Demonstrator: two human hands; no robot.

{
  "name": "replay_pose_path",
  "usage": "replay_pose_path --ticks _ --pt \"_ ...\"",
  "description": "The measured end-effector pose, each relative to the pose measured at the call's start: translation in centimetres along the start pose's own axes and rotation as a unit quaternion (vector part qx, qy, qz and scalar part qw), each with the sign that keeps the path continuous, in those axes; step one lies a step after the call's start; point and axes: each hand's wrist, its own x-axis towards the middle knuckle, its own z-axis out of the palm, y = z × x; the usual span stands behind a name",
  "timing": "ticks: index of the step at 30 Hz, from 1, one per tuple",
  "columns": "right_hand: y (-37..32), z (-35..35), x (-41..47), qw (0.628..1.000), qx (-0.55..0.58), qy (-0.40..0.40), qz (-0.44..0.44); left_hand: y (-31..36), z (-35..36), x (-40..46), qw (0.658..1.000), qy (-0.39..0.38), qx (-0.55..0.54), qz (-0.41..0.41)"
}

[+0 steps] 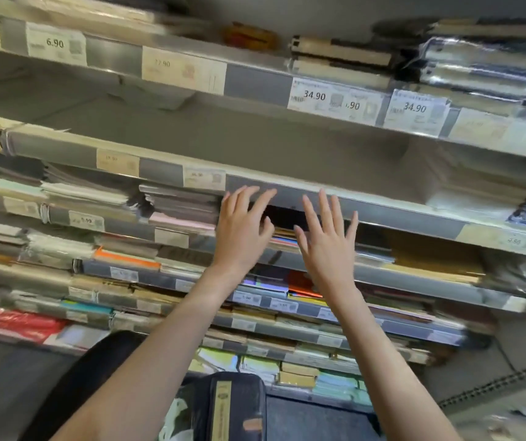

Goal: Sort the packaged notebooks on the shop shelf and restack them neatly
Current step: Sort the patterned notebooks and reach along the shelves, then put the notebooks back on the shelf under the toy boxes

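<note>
Crowded shop shelves (287,189) rise ahead. The left hand (242,227) and right hand (325,240), fingers spread and holding nothing, reach toward the packaged notebooks (284,238) between them; slippery wrappers could slide and topple neighbouring stacks.

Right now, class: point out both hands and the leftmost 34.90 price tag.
left hand (242,225): head view, back of hand.
right hand (327,240): head view, back of hand.
34.90 price tag (314,95): head view, printed price.

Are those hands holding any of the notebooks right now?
No. The left hand and right hand are open with fingers spread, reaching toward the shelf; neither grips anything.
</note>
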Motion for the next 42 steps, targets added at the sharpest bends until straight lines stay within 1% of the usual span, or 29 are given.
replay_pose_path --ticks 6,10,18,23,28,32,34,37,39,42 --pt "-1.7 4.0 -4.6 0.996 0.028 -0.083 0.012 -2.6 2.3 -5.3 0.997 -0.069 -0.008 -0.045" --pt "-2.8 6.7 -7.7 0.992 0.037 -0.116 0.01 -4.5 4.0 -9.0 0.991 -0.117 0.005 -0.061" --pt "-4.3 13.1 -15.7 0.977 0.065 -0.203 0.003 -8.4 8.1 -18.5 0.976 -0.187 0.0 -0.115" --pt "-5.0 17.4 -21.5 0.965 0.094 -0.244 0.005 -10.3 10.7 -25.3 0.954 -0.256 0.021 -0.152" --pt "-6.2 21.5 -27.5 0.942 0.1 -0.32 0.004 -11.8 13.1 -32.6 0.927 -0.321 0.036 -0.19" --pt "-6.5 24.2 -31.6 0.924 0.093 -0.372 -0.005 -12.5 14.4 -36.8 0.904 -0.357 0.035 -0.234" --pt "-6.4 26.3 -33.8 0.914 0.093 -0.396 -0.005 -12.8 15.6 -38.9 0.895 -0.376 0.04 -0.237" --pt "-6.3 28.2 -36.0 0.897 0.1 -0.432 -0.001 -12.7 16.4 -41.0 0.893 -0.406 0.052 -0.188" --pt "-6.2 29.9 -37.6 0.887 0.104 -0.449 -0.01 -12.7 17.6 -42.7 0.886 -0.428 0.063 -0.169" --pt "-5.8 31.8 -39.3 0.873 0.106 -0.477 -0.019 -13.2 19.0 -45.0 0.893 -0.419 0.066 -0.154"
